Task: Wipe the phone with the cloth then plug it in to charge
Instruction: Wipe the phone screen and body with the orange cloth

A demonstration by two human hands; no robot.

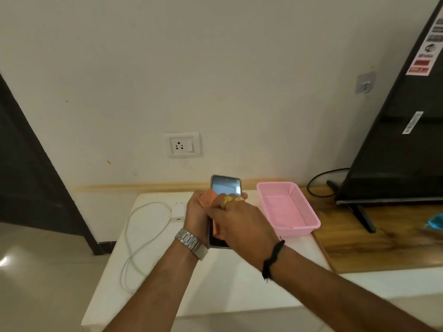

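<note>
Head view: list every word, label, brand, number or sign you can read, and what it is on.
No text can be read for certain.
Strip of stickers on the television: logos and red panels, too blurred to read.
White label on the television: print too small.
Phone screen: only glare.
Wall socket, charger, pink basket: no markings visible.

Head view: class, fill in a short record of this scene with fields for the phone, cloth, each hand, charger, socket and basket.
phone: held above the white table, screen facing the camera
cloth: orange, pressed on the screen
left hand: grips the phone's left edge
right hand: holds the cloth against the phone
charger: white, lying on the table, cable looped, not plugged in
socket: on the wall, empty
basket: pink, right of the phone
</note>
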